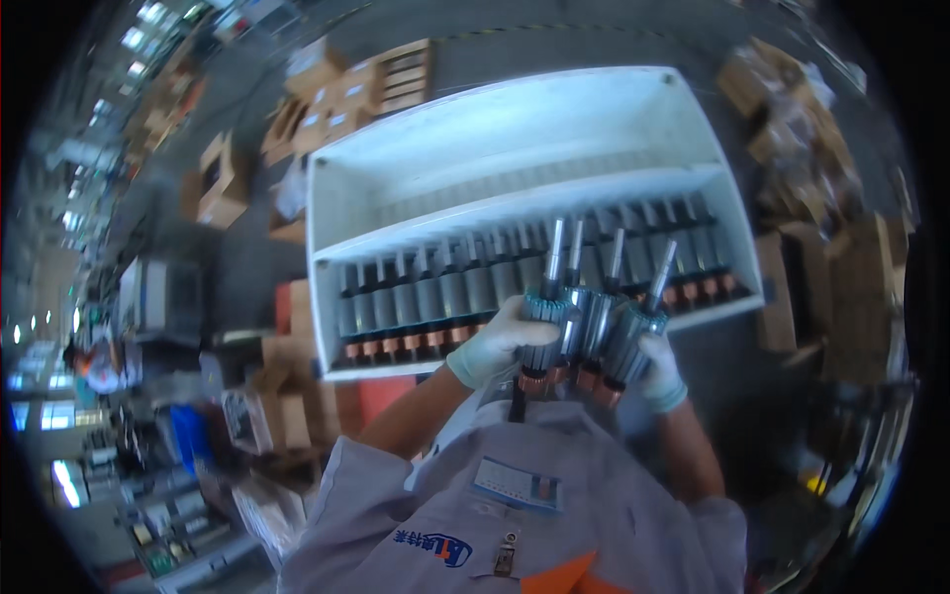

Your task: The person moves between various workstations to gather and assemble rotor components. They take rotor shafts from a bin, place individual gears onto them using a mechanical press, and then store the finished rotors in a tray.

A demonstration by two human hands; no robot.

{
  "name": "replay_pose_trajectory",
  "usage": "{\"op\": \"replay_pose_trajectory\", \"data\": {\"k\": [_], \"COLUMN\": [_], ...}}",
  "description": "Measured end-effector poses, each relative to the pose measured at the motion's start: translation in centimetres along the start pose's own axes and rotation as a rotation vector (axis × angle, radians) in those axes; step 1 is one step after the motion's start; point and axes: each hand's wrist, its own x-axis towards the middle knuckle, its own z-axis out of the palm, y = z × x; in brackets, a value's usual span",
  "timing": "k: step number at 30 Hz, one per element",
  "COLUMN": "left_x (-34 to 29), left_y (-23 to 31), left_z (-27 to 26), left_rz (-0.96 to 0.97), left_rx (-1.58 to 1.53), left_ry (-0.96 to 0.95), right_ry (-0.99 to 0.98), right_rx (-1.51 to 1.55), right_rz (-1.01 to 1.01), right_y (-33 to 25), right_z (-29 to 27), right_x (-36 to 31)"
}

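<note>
Between my two gloved hands I carry several motor armatures, each with a steel shaft, a ribbed metal core and a copper commutator. My left hand is closed round the leftmost armature. On the other side, my right hand grips the rightmost one, and the middle ones are squeezed between. The bunch hangs above the near edge of a white tray, shafts pointing away from me. In the tray's near compartment stands a row of similar armatures.
The tray's far compartment has a slotted ledge. Cardboard boxes and a wooden pallet lie beyond it at the left. More cartons and plastic wrap are at the right. A person is at the far left.
</note>
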Motion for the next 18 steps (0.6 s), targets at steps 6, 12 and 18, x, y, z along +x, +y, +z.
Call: {"op": "replay_pose_trajectory", "data": {"k": [6,12,18], "left_x": [-6.3,-15.0,-20.6], "left_y": [2.7,6.5,9.1], "left_z": [-8.1,-17.6,-25.7], "left_rz": [0.121,0.123,0.012], "left_rx": [0.032,0.038,0.045], "left_ry": [0.303,0.499,0.605], "right_ry": [-0.131,-0.247,-0.253], "right_rx": [-0.066,-0.116,-0.129], "right_rz": [0.295,0.513,0.523], "right_y": [6.0,16.8,26.3], "right_z": [5.8,13.8,20.7], "right_x": [10.3,17.5,21.8]}}
